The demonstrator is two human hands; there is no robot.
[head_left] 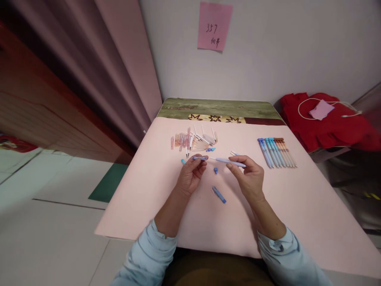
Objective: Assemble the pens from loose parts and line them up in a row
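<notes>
My left hand (190,178) pinches a short blue pen part (199,158) between thumb and fingertips. My right hand (252,178) grips a pale blue pen barrel (226,161), its thin white end pointing left toward that part, with a small gap between them. A white-tipped stick (234,153) shows just above the right fingers; whether it is held I cannot tell. Below the hands lies a blue pen section with a clip (219,194). A small blue pen piece (216,171) rests between the hands, and more small blue pieces (210,149) lie just beyond.
Several pinkish clear tubes (183,141) and scattered white refills (196,139) lie at the back left of the pink-covered table (143,214). A row of pens (275,153), blue to brown, sits at right. Red cloth (336,123) with a white cable lies beyond the right edge.
</notes>
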